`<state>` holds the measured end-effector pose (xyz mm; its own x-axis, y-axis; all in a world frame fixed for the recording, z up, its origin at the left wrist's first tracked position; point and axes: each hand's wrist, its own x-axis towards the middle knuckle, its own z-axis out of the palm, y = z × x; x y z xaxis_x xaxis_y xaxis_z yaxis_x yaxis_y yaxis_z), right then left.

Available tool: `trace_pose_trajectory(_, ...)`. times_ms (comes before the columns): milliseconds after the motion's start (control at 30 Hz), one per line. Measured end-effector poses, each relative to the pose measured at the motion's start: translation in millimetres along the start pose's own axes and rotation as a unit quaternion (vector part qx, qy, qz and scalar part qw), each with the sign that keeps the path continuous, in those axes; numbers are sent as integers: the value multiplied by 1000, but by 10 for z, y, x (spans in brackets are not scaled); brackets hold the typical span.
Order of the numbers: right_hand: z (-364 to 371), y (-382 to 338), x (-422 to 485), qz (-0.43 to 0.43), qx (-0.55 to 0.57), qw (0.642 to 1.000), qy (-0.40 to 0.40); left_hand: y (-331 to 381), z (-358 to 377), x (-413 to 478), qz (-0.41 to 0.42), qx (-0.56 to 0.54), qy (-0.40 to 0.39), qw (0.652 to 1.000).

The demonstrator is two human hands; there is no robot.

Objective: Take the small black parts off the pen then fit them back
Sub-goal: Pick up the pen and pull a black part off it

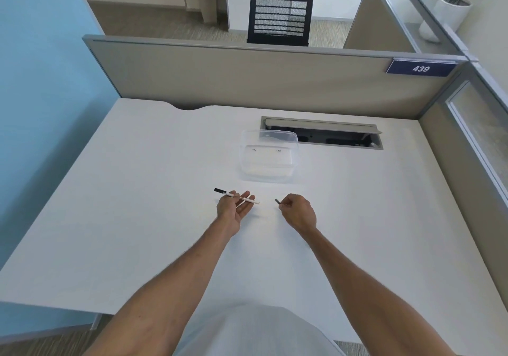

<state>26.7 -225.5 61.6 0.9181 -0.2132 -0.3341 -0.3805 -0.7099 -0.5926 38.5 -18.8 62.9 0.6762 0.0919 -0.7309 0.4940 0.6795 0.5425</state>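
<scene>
My left hand (233, 209) holds a slim white pen (244, 198) across its fingers, just above the white desk (137, 190). The pen lies roughly level, with a black cap (220, 190) on its left end and a bare white right end. To the right, my right hand (298, 212) is closed and pinches a small black part (277, 201) between thumb and forefinger. That part points toward the pen's right end, with a short gap between them.
A clear plastic container (268, 155) stands on the desk just beyond my hands. Behind it is an open cable slot (324, 133) in the desktop. Beige partition walls (247, 75) close the desk at the back and right.
</scene>
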Motion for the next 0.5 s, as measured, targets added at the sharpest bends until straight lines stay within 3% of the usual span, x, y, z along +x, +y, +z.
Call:
trace_pose_trajectory(167,40,141,99,63,-48,996,41,6,-76,27,-15,5,2,1000)
trace_pose_trajectory(500,122,174,219,56,-79,994,43,63,-120,82,-24,14,10,1000)
